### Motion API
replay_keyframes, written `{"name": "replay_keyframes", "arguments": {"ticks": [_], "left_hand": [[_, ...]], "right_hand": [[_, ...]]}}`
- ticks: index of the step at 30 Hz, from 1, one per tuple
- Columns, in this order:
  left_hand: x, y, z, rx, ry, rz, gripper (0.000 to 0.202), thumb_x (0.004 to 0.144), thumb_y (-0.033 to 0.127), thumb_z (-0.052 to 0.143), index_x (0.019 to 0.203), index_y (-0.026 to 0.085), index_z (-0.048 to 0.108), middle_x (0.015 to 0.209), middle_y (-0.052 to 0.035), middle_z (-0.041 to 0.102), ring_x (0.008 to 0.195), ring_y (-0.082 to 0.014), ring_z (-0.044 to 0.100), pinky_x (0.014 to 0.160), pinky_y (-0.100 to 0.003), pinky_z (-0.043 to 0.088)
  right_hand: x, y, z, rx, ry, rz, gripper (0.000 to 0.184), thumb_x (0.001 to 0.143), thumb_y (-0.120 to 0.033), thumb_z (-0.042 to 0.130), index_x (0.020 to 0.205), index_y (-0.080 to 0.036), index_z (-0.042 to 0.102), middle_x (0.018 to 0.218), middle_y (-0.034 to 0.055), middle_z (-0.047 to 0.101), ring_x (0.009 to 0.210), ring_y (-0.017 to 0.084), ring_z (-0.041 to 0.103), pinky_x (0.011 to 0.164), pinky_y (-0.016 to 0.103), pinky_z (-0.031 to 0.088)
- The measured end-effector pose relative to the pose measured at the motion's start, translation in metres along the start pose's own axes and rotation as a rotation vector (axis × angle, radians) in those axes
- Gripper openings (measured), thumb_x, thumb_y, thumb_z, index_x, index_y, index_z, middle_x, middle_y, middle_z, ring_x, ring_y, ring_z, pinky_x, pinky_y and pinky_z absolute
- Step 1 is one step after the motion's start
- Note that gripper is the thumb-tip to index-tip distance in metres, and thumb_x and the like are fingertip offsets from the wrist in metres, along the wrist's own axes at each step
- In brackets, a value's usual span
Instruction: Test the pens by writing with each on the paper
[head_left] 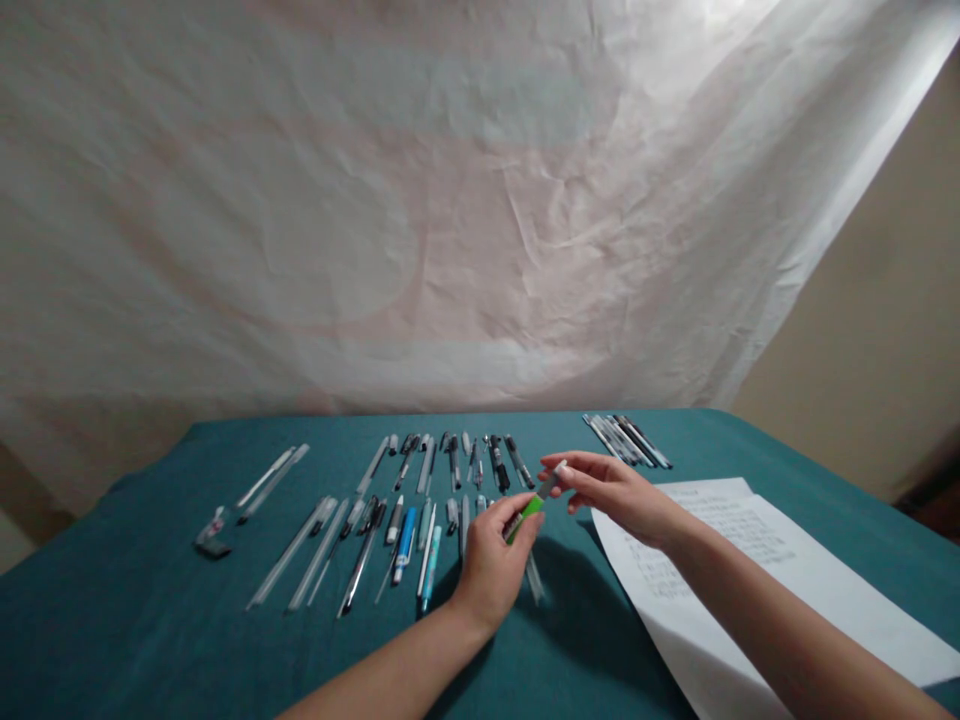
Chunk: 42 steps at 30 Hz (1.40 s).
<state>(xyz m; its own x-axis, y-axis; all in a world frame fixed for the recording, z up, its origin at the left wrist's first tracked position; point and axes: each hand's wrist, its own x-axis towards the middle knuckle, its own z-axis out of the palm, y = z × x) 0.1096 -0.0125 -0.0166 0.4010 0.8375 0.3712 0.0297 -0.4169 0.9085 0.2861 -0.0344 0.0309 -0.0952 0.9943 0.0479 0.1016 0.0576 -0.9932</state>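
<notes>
A green pen [523, 522] with a grey, see-through end slants up to the right above the table. My left hand [495, 555] is wrapped round its green barrel. At the upper, grey end, my right hand [611, 490] pinches the tip between thumb and fingers, its other fingers loosely curled. Below and left of my left hand lie a light-blue patterned pen [430, 570] and a blue-and-white pen [405, 540]. Part of the pen row behind my left hand is hidden.
Taken-apart pens, caps and clear barrels [289, 555] lie in two rows on the green cloth [150, 640]. A bundle of pens [628, 440] is at the back right, written sheets [795, 580] at the right. Two slim pieces [271, 482] and a small clear-and-dark item [213, 540] lie left.
</notes>
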Motion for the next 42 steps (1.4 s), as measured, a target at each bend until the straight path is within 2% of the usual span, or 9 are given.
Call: {"name": "replay_keyframes", "arguments": {"ticks": [2,8,15,21,23,26,30,37,42], "left_hand": [[0.000,-0.001,0.000,-0.001,0.003,-0.004,0.023,0.081,0.028,0.053,0.099,0.016,0.062,0.092,-0.0061,0.066,0.085,-0.0182,0.060,0.077,-0.030,0.046],[0.000,0.002,0.000,0.007,0.021,-0.025,0.017,0.080,0.026,0.054,0.091,0.015,0.061,0.083,-0.0034,0.065,0.077,-0.0153,0.059,0.069,-0.026,0.044],[0.002,0.005,0.001,-0.041,0.021,-0.057,0.018,0.079,0.028,0.055,0.088,0.013,0.060,0.080,-0.0036,0.063,0.074,-0.0151,0.057,0.067,-0.026,0.044],[0.003,0.003,0.001,-0.004,0.031,-0.053,0.018,0.078,0.029,0.055,0.086,0.014,0.061,0.078,-0.0026,0.064,0.072,-0.0149,0.058,0.066,-0.025,0.045],[0.002,0.003,0.001,-0.020,0.026,-0.062,0.020,0.079,0.030,0.055,0.089,0.014,0.061,0.082,-0.0036,0.064,0.076,-0.0156,0.058,0.069,-0.026,0.045],[0.000,0.003,0.002,-0.073,0.001,-0.056,0.037,0.077,0.028,0.059,0.113,0.017,0.054,0.095,-0.0055,0.064,0.083,-0.0157,0.059,0.076,-0.029,0.046],[-0.007,0.004,0.004,-0.063,-0.143,0.019,0.068,0.074,0.028,0.064,0.133,0.025,0.031,0.106,-0.0066,0.062,0.077,-0.0137,0.058,0.077,-0.031,0.047],[-0.014,0.013,0.000,0.079,-0.492,0.312,0.047,0.081,0.028,0.056,0.126,0.023,0.044,0.105,-0.0078,0.059,0.086,-0.0162,0.056,0.079,-0.028,0.045],[-0.013,0.010,-0.001,0.230,-0.545,0.425,0.037,0.086,0.029,0.047,0.122,0.019,0.048,0.092,-0.0073,0.058,0.080,-0.0150,0.054,0.075,-0.027,0.044]], "right_hand": [[0.000,-0.001,-0.001,-0.019,0.003,-0.019,0.037,0.074,-0.045,0.059,0.096,-0.015,0.063,0.087,0.0076,0.066,0.079,0.016,0.058,0.064,0.027,0.044],[0.003,0.005,0.008,-0.079,0.175,-0.074,0.030,0.070,-0.044,0.063,0.068,-0.014,0.060,0.060,0.0000,0.058,0.053,0.009,0.048,0.052,0.023,0.040],[-0.001,0.000,0.010,-0.024,0.049,-0.089,0.035,0.075,-0.045,0.057,0.094,-0.016,0.065,0.091,0.0076,0.065,0.078,0.015,0.057,0.063,0.026,0.045],[-0.002,0.001,0.017,-0.030,0.136,-0.083,0.033,0.074,-0.045,0.058,0.085,-0.016,0.069,0.082,0.0061,0.066,0.067,0.013,0.054,0.055,0.024,0.041],[-0.002,0.000,0.019,-0.004,0.148,-0.074,0.032,0.073,-0.045,0.059,0.083,-0.016,0.069,0.080,0.0052,0.065,0.065,0.012,0.053,0.053,0.023,0.040],[0.001,0.003,0.014,0.108,0.200,-0.057,0.031,0.072,-0.044,0.060,0.083,-0.016,0.067,0.078,0.0039,0.062,0.066,0.012,0.052,0.052,0.021,0.039],[0.008,0.010,-0.004,0.324,0.296,-0.036,0.027,0.074,-0.043,0.061,0.085,-0.018,0.062,0.081,0.0020,0.059,0.061,0.007,0.049,0.049,0.017,0.037],[0.009,0.010,-0.016,0.391,0.190,-0.013,0.029,0.074,-0.044,0.060,0.084,-0.018,0.059,0.072,0.0001,0.056,0.050,0.005,0.044,0.045,0.017,0.037],[0.006,0.011,-0.006,0.359,0.044,0.004,0.029,0.077,-0.044,0.057,0.086,-0.016,0.059,0.071,0.0003,0.056,0.051,0.005,0.045,0.045,0.017,0.035]]}}
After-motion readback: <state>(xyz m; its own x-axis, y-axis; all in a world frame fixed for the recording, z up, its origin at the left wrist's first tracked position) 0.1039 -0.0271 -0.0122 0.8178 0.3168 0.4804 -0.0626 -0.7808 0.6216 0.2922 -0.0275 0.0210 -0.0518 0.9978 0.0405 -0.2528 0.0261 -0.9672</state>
